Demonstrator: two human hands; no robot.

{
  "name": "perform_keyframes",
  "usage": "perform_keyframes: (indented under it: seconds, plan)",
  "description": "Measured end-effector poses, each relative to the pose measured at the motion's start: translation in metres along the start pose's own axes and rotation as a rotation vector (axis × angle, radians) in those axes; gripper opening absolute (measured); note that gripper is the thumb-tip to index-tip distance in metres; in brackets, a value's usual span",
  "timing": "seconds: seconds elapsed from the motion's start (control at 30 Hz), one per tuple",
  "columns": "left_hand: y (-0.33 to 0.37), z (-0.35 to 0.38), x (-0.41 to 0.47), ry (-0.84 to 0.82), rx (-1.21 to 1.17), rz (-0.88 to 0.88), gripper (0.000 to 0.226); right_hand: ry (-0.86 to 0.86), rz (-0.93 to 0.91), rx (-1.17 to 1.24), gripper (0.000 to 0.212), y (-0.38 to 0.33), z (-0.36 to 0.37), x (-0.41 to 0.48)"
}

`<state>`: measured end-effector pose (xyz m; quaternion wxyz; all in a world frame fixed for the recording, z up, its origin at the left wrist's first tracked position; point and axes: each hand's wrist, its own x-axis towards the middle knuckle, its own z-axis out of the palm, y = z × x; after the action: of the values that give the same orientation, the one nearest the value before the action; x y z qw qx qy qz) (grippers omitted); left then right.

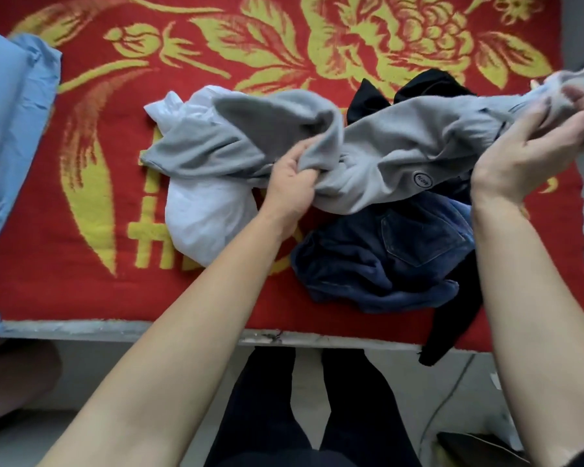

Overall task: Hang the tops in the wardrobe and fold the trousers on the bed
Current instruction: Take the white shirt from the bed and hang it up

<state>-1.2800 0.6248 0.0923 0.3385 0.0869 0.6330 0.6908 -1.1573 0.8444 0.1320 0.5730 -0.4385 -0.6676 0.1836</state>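
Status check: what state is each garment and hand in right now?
Grey garment, unfolded, twisted, stretched between both hands.
White garment, crumpled on the bed, partly under the grey one.
Jeans, crumpled, unfolded.
Black garment, bunched, one end hanging over the bed edge.
Left hand, grips the grey garment's middle.
Right hand, grips its end.

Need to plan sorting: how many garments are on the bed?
4. A grey fleece garment gripped by left hand and right hand; a white garment under its left end; dark blue denim jeans nearest; a black garment beneath, at right. Others may be hidden.
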Motion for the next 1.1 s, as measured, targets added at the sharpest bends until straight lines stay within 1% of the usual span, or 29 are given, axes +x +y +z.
perform_keyframes:
  seconds: [0.03,0.07,0.13,0.17,0.2,0.23,0.27,0.33,0.37,0.4,0.43,0.47,0.5,0.53,0.57,0.6,0.67,0.7,0.73,0.77,0.83,0.87,0.9,0.93,0.97,1.0,1.03,1.07,1.1]
  plan:
    - [-0.009,0.002,0.0,-0.011,0.068,-0.009,0.043,-0.118,0.052,-0.065,0.016,0.007,-0.002,-0.011]
    - [-0.024,0.0,-0.001,-0.002,0.126,-0.04,0.042,-0.299,0.149,-0.16,0.024,0.016,-0.003,-0.025]
    - [-0.056,-0.016,-0.005,0.024,0.263,-0.166,0.039,-0.805,0.366,-0.429,0.037,0.039,-0.006,-0.06]
    - [-0.07,-0.027,-0.009,0.03,0.338,-0.25,0.038,-1.063,0.434,-0.546,0.043,0.049,-0.008,-0.08]
    - [-0.087,-0.043,-0.013,0.055,0.415,-0.339,0.039,-1.273,0.463,-0.613,0.048,0.057,-0.01,-0.101]
    - [-0.103,-0.062,-0.016,0.107,0.509,-0.428,0.04,-1.412,0.459,-0.64,0.05,0.059,-0.011,-0.121]
    - [-0.117,-0.082,-0.018,0.186,0.618,-0.504,0.045,-1.491,0.44,-0.64,0.051,0.059,-0.011,-0.142]
    - [-0.136,-0.12,-0.02,0.337,0.822,-0.621,0.064,-1.552,0.405,-0.589,0.048,0.054,-0.005,-0.176]
    - [-0.14,-0.134,-0.02,0.428,0.868,-0.662,0.074,-1.568,0.407,-0.547,0.045,0.051,0.0,-0.192]
    - [-0.143,-0.146,-0.019,0.538,0.861,-0.694,0.083,-1.587,0.406,-0.495,0.042,0.049,0.006,-0.207]
    - [-0.144,-0.156,-0.016,0.648,0.8,-0.706,0.091,-1.611,0.403,-0.444,0.038,0.045,0.013,-0.221]
    - [-0.147,-0.168,-0.01,0.734,0.683,-0.726,0.098,-1.638,0.391,-0.39,0.034,0.043,0.021,-0.234]
    - [-0.154,-0.182,-0.004,0.793,0.526,-0.732,0.105,-1.665,0.376,-0.346,0.031,0.04,0.029,-0.245]
    - [-0.159,-0.195,0.001,0.817,0.343,-0.74,0.107,-1.683,0.363,-0.309,0.029,0.037,0.037,-0.256]
    - [-0.162,-0.207,0.005,0.792,0.172,-0.755,0.1,-1.69,0.361,-0.281,0.029,0.034,0.045,-0.266]
    - [-0.163,-0.217,0.007,0.719,0.05,-0.784,0.082,-1.684,0.373,-0.248,0.028,0.032,0.053,-0.276]
    - [-0.158,-0.224,0.007,0.584,-0.075,-0.744,0.041,-1.648,0.432,-0.19,0.025,0.028,0.072,-0.293]
    - [-0.147,-0.22,0.004,0.543,-0.122,-0.716,0.028,-1.624,0.485,-0.167,0.028,0.025,0.082,-0.302]
    - [-0.135,-0.216,-0.001,0.501,-0.162,-0.686,0.021,-1.6,0.582,-0.147,0.039,0.022,0.091,-0.31]
    - [-0.124,-0.211,-0.007,0.428,-0.199,-0.654,0.023,-1.574,0.732,-0.128,0.061,0.019,0.1,-0.317]
    - [-0.106,-0.209,-0.025,0.277,-0.222,-0.627,0.042,-1.542,1.134,-0.065,0.104,0.02,0.118,-0.333]
    - [-0.1,-0.211,-0.037,0.226,-0.19,-0.632,0.041,-1.549,1.304,-0.006,0.119,0.025,0.127,-0.345]
    - [-0.095,-0.215,-0.049,0.201,-0.142,-0.646,0.032,-1.561,1.419,0.047,0.126,0.021,0.133,-0.351]
    - [-0.094,-0.22,-0.06,0.191,-0.095,-0.67,0.025,-1.565,1.477,0.09,0.125,0.01,0.134,-0.353]
    - [-0.093,-0.224,-0.071,0.21,-0.049,-0.697,0.02,-1.564,1.48,0.094,0.114,-0.004,0.133,-0.351]
    - [-0.098,-0.233,-0.081,0.263,0.0,-0.727,0.017,-1.55,1.424,0.063,0.099,-0.017,0.131,-0.349]
    - [-0.104,-0.242,-0.091,0.339,0.043,-0.749,0.018,-1.539,1.305,-0.009,0.085,-0.029,0.127,-0.345]
    - [-0.109,-0.251,-0.099,0.427,0.074,-0.766,0.022,-1.552,1.129,-0.088,0.074,-0.034,0.123,-0.339]
    - [-0.109,-0.257,-0.107,0.507,0.089,-0.771,0.029,-1.58,0.908,-0.18,0.066,-0.04,0.118,-0.326]
